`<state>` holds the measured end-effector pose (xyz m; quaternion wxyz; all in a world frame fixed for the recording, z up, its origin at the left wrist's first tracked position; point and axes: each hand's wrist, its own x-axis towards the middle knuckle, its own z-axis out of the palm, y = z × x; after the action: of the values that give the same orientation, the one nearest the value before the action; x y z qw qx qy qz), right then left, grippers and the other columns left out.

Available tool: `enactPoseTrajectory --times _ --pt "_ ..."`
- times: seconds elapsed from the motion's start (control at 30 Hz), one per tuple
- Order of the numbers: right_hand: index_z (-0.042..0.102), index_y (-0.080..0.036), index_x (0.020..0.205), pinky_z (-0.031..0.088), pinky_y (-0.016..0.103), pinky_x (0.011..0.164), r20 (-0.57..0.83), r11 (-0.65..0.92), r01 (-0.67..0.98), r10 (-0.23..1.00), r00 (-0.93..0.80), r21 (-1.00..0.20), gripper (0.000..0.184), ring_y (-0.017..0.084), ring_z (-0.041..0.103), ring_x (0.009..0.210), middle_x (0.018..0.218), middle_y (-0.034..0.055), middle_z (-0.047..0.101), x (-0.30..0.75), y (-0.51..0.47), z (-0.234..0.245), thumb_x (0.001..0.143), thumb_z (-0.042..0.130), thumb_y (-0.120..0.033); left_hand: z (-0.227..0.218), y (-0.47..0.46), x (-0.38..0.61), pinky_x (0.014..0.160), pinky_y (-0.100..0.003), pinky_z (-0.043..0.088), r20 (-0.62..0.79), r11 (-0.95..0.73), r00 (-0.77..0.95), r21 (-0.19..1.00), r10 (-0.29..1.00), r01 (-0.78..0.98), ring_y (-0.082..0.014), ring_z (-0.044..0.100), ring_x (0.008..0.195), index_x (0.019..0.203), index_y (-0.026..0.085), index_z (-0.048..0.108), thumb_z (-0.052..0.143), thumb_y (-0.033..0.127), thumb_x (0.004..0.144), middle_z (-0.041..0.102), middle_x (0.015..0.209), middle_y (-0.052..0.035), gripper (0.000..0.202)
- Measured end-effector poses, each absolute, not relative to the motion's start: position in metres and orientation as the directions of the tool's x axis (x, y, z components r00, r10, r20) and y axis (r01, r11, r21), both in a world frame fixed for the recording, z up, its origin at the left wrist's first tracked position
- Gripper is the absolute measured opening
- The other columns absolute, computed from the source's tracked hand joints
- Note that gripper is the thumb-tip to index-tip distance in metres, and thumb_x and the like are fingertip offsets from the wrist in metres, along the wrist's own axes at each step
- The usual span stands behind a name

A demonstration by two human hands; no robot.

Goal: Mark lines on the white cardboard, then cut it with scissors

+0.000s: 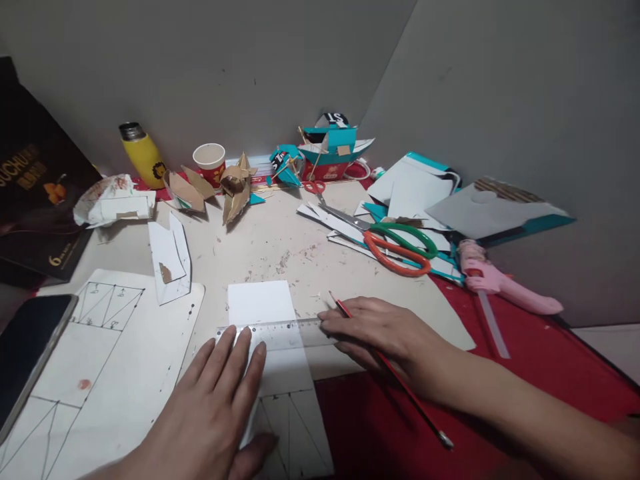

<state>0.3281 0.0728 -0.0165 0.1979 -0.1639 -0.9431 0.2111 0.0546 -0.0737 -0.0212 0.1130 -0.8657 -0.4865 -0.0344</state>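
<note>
My left hand (215, 407) lies flat with fingers stretched out, pressing on the left end of a clear ruler (280, 333). The ruler crosses a white strip of card (273, 347) that has pencil lines at its near end. My right hand (380, 333) rests on the ruler's right end, with a red pencil (395, 373) held loosely between its fingers; the pencil's tip points away from me.
A large white sheet with drawn lines (100, 373) and a phone (25, 353) lie at the left. Green and orange scissors (395, 247), a pink glue gun (500, 283), card scraps, paper models (235, 187), a paper cup (210, 162) and a yellow bottle (143, 155) stand farther back.
</note>
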Motion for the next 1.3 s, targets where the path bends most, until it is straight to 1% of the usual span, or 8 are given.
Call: enactPoseTrajectory --times 0.17,0.33,0.43,0.6,0.8,1.07,1.2,1.3 --pt "0.059 -0.019 0.122 0.052 0.031 0.079 0.219 0.797 0.268 0.442 -0.87 -0.541 0.027 0.019 0.064 0.091 0.099 0.0095 0.071 0.322 0.066 0.014 0.096 0.053 -0.017 -0.022 -0.078 0.054 0.098 -0.048 0.048 0.159 -0.491 0.51 -0.141 0.846 0.859 -0.0407 0.047 0.132 0.144 0.009 0.045 0.057 0.056 0.085 0.048 0.146 -0.0225 0.076" --pt "0.061 -0.015 0.117 0.052 0.035 0.083 0.215 0.81 0.308 0.46 -0.861 -0.5 0.024 0.022 0.066 0.096 0.107 0.014 0.071 0.299 0.082 0.03 0.095 0.051 -0.021 -0.021 -0.078 0.053 0.098 -0.049 0.049 0.134 -0.482 0.493 -0.11 0.859 0.869 -0.0403 0.047 0.133 0.145 0.011 0.044 0.053 0.055 0.089 0.046 0.148 -0.0221 0.071" --pt "0.062 -0.012 0.115 0.051 0.034 0.081 0.089 0.722 0.411 0.544 -0.835 -0.557 0.026 0.022 0.067 0.093 0.107 0.0153 0.071 0.272 0.099 0.024 0.096 0.049 -0.023 -0.019 -0.078 0.054 0.102 -0.049 0.046 0.075 -0.456 0.462 -0.081 0.884 0.886 -0.0398 0.044 0.135 0.146 0.012 0.043 0.052 0.054 0.09 0.044 0.15 -0.0214 0.071" --pt "0.063 -0.01 0.111 0.047 0.03 0.071 0.03 0.683 0.454 0.57 -0.821 -0.572 0.023 0.018 0.062 0.073 0.084 0.009 0.07 0.232 0.115 0.014 0.093 0.05 -0.018 -0.021 -0.081 0.055 0.105 -0.05 0.042 0.039 -0.435 0.437 -0.053 0.899 0.899 -0.0403 0.039 0.138 0.149 0.012 0.038 0.044 0.056 0.093 0.039 0.152 -0.022 0.072" --pt "0.065 -0.013 0.1 0.043 0.03 0.07 -0.017 0.64 0.459 0.572 -0.82 -0.616 0.015 0.017 0.056 0.071 0.08 0.0065 0.066 0.221 0.121 0.009 0.089 0.055 -0.017 -0.031 -0.085 0.059 0.109 -0.054 0.035 -0.011 -0.412 0.412 0.025 0.911 0.911 -0.0401 0.03 0.143 0.152 0.014 0.031 0.049 0.053 0.09 0.032 0.156 -0.0209 0.076" --pt "0.065 -0.013 0.095 0.043 0.024 0.063 -0.153 0.472 0.365 0.428 -0.891 -0.802 0.015 0.012 0.052 0.067 0.074 0.0006 0.059 0.222 0.131 0.009 0.087 0.061 -0.025 -0.036 -0.091 0.066 0.108 -0.051 0.037 0.1 -0.443 0.447 -0.06 0.889 0.894 -0.0398 0.043 0.135 0.144 0.013 0.043 0.063 0.058 0.078 0.047 0.148 -0.0205 0.082" --pt "0.064 -0.012 0.092 0.045 0.024 0.067 -0.171 0.402 0.301 0.328 -0.929 -0.865 0.013 0.012 0.054 0.072 0.079 0.0016 0.061 0.219 0.131 0.007 0.086 0.062 -0.023 -0.043 -0.096 0.066 0.11 -0.046 0.032 0.261 -0.436 0.441 -0.079 0.859 0.896 -0.037 0.042 0.136 0.144 0.013 0.043 0.064 0.058 0.076 0.048 0.148 -0.0178 0.085" --pt "0.063 -0.011 0.092 0.044 0.024 0.068 -0.158 0.384 0.274 0.306 -0.939 -0.882 0.012 0.012 0.053 0.072 0.079 0.001 0.059 0.216 0.133 0.004 0.086 0.063 -0.021 -0.041 -0.097 0.065 0.111 -0.045 0.029 0.265 -0.463 0.469 -0.089 0.843 0.882 -0.035 0.042 0.135 0.144 0.013 0.043 0.063 0.053 0.079 0.049 0.148 -0.0161 0.079"
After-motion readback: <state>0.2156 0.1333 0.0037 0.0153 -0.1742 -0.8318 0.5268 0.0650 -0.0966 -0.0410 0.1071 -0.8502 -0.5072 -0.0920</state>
